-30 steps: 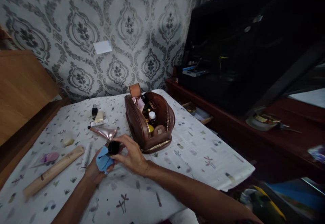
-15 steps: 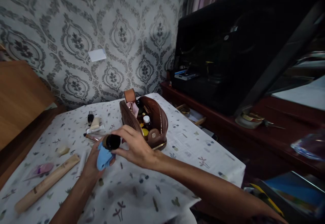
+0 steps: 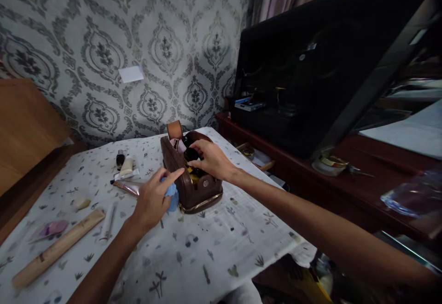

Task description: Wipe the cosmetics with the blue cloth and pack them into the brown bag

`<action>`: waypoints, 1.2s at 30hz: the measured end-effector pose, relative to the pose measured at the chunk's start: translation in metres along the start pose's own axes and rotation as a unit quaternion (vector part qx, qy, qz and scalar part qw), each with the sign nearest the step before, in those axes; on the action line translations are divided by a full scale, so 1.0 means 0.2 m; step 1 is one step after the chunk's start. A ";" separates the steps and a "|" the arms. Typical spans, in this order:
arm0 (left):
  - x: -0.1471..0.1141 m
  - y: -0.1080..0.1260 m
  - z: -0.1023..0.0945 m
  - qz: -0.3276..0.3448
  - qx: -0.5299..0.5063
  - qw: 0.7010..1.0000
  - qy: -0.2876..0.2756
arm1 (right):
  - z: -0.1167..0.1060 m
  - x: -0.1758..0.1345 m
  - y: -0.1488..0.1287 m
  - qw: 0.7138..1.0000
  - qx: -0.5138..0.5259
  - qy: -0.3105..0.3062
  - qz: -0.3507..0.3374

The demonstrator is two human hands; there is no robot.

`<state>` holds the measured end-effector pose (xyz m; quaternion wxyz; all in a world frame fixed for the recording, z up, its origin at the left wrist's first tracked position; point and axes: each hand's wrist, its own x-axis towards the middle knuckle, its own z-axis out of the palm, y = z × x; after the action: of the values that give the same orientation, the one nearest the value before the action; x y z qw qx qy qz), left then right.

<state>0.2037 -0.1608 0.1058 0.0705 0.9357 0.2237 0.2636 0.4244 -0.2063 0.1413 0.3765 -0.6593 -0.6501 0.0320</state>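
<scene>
The brown zip bag [image 3: 202, 200] stands open on the patterned tablecloth, with several small items inside. My right hand [image 3: 216, 160] is in its opening, thumb and fingers closed round a dark round container with a black top [image 3: 191, 155]. The lower part of that container is hidden. Beside the bag's left wall, my left hand [image 3: 152, 203] holds a blue cloth [image 3: 172, 197], its index finger stretched toward the bag's near rim. Close to the left hand lies a pinkish tube [image 3: 127, 187].
Left of the bag lie a small black bottle [image 3: 120, 160], a cream tube [image 3: 127, 167], a white tube [image 3: 107, 221], a long wooden piece [image 3: 58, 249] and a pink item [image 3: 53, 228]. A large black screen [image 3: 293, 78] stands on the dark red desk [image 3: 345, 193] at right.
My right hand has carried the dark container from the blue cloth into the bag's opening. My left hand, keeping the cloth, has moved right to the bag's side.
</scene>
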 end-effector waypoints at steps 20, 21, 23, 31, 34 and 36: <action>-0.05 -0.04 0.01 0.011 -0.053 0.999 0.002 | 0.10 0.14 -0.09 0.935 -0.277 -0.207 0.075; -0.05 -0.04 0.02 0.010 -0.052 0.999 0.001 | 0.11 0.14 -0.08 0.935 -0.278 -0.206 0.078; -0.05 -0.04 0.02 0.007 -0.053 0.999 -0.004 | 0.13 0.15 -0.07 0.934 -0.281 -0.204 0.085; -0.04 -0.04 0.02 -0.004 -0.063 0.998 -0.021 | 0.18 0.16 -0.06 0.939 -0.284 -0.176 0.082; -0.05 -0.04 0.03 -0.001 -0.072 0.997 -0.020 | 0.17 0.15 -0.05 0.940 -0.277 -0.182 0.078; -0.05 -0.04 0.03 0.000 -0.075 0.997 -0.017 | 0.14 0.15 -0.04 0.941 -0.269 -0.190 0.073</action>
<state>0.1965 -0.1581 0.0943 0.1439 0.9323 0.2020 0.2632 0.4078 -0.1682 0.1388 0.0513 -0.7634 -0.6438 0.0077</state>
